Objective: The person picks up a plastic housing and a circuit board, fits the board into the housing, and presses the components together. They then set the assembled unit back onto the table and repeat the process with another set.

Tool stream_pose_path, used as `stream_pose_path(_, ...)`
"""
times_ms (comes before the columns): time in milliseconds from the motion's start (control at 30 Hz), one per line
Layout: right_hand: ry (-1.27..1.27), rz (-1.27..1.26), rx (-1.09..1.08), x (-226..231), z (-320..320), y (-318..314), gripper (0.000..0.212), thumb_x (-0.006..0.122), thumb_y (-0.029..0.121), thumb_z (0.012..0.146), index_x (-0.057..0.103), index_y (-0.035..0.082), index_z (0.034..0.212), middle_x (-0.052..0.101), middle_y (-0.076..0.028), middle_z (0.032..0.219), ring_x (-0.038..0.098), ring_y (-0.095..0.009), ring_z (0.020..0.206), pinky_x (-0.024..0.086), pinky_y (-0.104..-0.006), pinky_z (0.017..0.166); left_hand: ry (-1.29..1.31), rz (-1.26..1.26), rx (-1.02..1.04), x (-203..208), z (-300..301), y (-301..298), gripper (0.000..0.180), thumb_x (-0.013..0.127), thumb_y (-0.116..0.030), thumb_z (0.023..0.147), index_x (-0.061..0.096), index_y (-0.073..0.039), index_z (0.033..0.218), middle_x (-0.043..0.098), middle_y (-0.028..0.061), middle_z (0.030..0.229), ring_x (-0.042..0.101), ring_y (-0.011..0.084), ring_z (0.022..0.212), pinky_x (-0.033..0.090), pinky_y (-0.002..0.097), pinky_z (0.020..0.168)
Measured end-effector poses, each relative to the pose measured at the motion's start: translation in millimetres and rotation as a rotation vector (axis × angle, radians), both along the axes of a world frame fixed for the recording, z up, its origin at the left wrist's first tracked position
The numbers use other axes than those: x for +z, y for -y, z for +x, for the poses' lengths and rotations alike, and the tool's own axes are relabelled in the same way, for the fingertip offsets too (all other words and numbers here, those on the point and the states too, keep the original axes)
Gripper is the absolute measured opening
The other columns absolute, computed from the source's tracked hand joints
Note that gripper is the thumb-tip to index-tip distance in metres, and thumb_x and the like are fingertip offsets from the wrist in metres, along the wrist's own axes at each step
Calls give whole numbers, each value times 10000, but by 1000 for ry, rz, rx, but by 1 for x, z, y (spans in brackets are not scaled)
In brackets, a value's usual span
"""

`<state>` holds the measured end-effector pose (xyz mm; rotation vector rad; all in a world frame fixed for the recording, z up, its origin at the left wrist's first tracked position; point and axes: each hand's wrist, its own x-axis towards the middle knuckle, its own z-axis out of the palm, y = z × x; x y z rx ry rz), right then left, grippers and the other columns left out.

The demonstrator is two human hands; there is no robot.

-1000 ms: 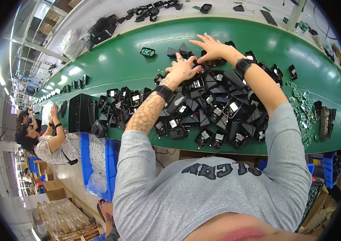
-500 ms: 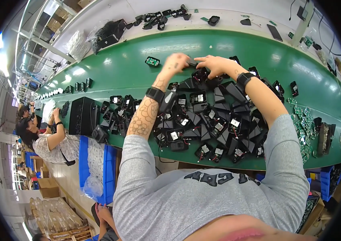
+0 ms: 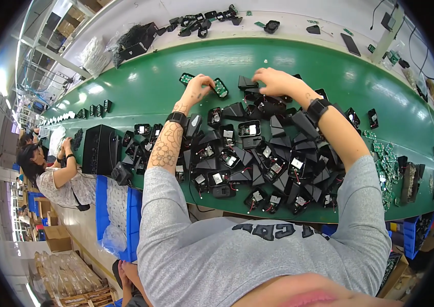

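My left hand [image 3: 199, 88] is at the far side of the heap, its fingers closed on the edge of a small black housing with a green circuit board [image 3: 220, 88] showing in it. Just left of that hand lies a similar board-fitted housing [image 3: 186, 78], partly behind the fingers. My right hand [image 3: 277, 83] hovers over the back of the heap with thumb and fingers apart. By its fingertips sits a dark wedge-shaped housing [image 3: 246, 82]; whether they touch is hard to see. Many open black housings [image 3: 249, 128] with red wires are piled between my forearms.
Loose green circuit boards [image 3: 386, 161] are heaped at the right. A black box [image 3: 98, 148] stands left on the green bench [image 3: 160, 61], beyond a blue bin [image 3: 134, 217]. More housings [image 3: 201, 23] lie on the back ledge. A co-worker [image 3: 56, 174] works at the left.
My hands, close together before, are now apart. The left has moved left, with a board-fitted housing now at its fingers; the right stays near the back of the heap.
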<state>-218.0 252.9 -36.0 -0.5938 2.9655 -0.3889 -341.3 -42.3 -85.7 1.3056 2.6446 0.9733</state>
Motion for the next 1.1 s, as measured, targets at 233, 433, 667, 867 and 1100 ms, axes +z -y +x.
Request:
stream_pose_path(233,-41,-57,15,-34,-20,31,555,661,401,783,517,177,1270,460,-181,1300,487,-379,1160,435,-453,965,-394,-98,-4,23,43,-39,191,550,-66,816,625,-100,988,587,140,1089,537,332,1070,460,402,889)
stream_pose_path(433,101,-80,13,-28,-6,2,351,618,301,780,629,139,1092,486,-123,1229,505,-361,1065,447,-447,920,-483,-338,-22,24,39,-1,147,599,-180,844,674,-90,934,541,189,1224,523,362,1117,438,415,943)
stream_pose_path(667,89,35,-256,-29,34,-60,405,582,284,797,598,133,1173,459,-126,1263,485,-350,1098,440,-461,939,-51,-674,0,31,103,-47,678,447,-617,881,363,-198,1408,462,275,1283,510,461,1117,430,483,940)
stream_pose_path(867,83,79,-387,-32,58,-97,443,578,344,814,588,167,1219,454,-129,1302,471,-361,1158,422,-483,968,235,-549,123,23,112,-104,1079,533,-811,675,172,-208,1493,306,346,1388,348,510,1265,318,527,1036)
stream_pose_path(1100,73,62,-500,-33,83,-135,459,608,399,811,604,154,1198,446,-130,1333,456,-359,1185,403,-494,978,183,-488,-35,17,134,-202,1216,708,-733,573,162,-156,1494,300,311,1379,327,457,1290,286,497,1069)
